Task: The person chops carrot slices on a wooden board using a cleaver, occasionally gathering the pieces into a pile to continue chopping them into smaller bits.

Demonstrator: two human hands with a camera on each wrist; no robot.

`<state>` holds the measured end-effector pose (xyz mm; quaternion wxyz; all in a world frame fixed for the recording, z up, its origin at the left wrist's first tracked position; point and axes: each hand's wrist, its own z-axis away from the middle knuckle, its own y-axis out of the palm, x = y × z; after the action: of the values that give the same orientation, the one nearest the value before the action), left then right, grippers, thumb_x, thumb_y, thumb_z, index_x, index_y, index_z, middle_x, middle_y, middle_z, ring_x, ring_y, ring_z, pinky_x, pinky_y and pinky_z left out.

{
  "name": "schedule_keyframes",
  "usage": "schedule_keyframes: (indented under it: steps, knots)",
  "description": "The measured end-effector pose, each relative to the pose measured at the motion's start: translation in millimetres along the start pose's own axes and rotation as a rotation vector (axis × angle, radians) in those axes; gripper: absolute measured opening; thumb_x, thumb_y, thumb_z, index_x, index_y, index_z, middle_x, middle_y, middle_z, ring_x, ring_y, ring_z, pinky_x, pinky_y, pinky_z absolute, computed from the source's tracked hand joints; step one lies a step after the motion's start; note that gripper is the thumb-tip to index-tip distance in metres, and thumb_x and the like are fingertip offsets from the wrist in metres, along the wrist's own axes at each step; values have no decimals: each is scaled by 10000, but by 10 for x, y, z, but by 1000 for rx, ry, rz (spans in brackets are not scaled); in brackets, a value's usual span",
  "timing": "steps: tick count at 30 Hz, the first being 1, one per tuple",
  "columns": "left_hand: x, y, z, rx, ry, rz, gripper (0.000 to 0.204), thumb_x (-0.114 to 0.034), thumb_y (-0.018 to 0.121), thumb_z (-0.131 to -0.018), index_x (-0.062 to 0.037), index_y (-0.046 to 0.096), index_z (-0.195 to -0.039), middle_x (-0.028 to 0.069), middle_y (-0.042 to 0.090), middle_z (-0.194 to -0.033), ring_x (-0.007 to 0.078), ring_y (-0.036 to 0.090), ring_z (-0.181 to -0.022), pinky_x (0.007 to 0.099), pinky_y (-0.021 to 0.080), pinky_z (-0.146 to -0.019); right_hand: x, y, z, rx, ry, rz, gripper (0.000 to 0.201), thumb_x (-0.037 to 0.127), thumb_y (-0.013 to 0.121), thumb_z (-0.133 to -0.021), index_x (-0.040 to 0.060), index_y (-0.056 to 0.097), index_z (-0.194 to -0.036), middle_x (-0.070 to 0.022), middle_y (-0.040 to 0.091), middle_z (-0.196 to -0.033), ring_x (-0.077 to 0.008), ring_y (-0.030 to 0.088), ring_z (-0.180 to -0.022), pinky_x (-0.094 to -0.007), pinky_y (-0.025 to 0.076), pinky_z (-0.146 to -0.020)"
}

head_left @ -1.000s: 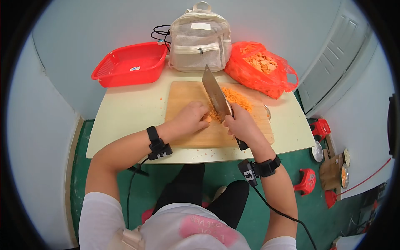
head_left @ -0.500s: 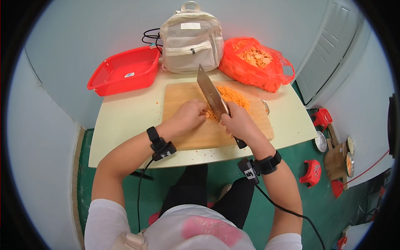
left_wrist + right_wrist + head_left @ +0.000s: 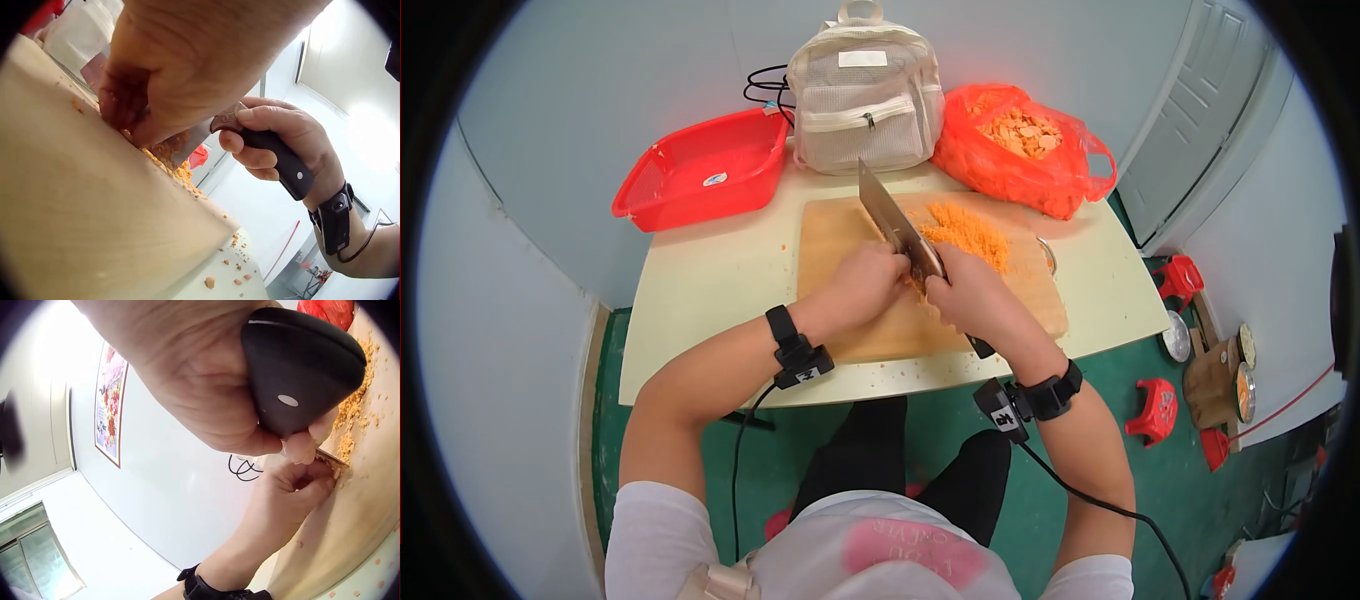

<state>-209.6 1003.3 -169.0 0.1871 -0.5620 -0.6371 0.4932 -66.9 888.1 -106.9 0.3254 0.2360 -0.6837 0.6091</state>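
A wooden cutting board (image 3: 830, 330) lies on the table, with a heap of finely chopped orange bits (image 3: 970, 235) on it. The right hand (image 3: 980, 295) grips the black handle (image 3: 275, 147) of a cleaver; its broad blade (image 3: 888, 210) slants away to the upper left, low over the board. Close against the blade's left side is the left hand (image 3: 865, 285), fingers curled down at the board. In the right wrist view its fingertips pinch a small orange piece (image 3: 337, 473), mostly hidden by the fingers. Crumbs cling to the blade.
A red basket (image 3: 660, 205) stands at the table's back left, a pale backpack (image 3: 865, 90) behind the board. To its right sits a red plastic bag (image 3: 990, 165) of orange slices. Scattered crumbs lie along the near table edge. Red stools (image 3: 1155, 410) stand on the floor at right.
The left hand has moved right, up against the blade, and the orange piece seen at its fingertips is now mostly covered. The cleaver's far end has swung slightly left.
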Motion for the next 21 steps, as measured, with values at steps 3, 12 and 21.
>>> schedule_keyframes:
  steps: [3,12,21]
  knots:
    - [-4,14,9,6,-30,-46,85,-106,669,-737,-41,666,-793,146,618,-824,343,595,-807,436,494,-718,36,6,11,3,-20,31,221,101,488,-841,-21,550,-1014,-205,606,-789,-320,598,-700,-421,479,-628]
    - [-20,-12,-1,29,-14,-33,116,-122,670,-744,-56,685,-839,134,623,-867,328,596,-843,422,502,-726,47,11,12,9,-76,97,220,95,511,-831,-25,544,-1013,-290,619,-854,-450,602,-840,-512,468,-754]
    - [59,35,-1,75,-51,-16,134,-121,681,-743,-70,696,-866,136,628,-874,326,593,-861,421,497,-755,-110,85,-116,-3,-129,149,245,100,493,-841,-21,546,-1047,-222,606,-756,-332,615,-636,-410,496,-614]
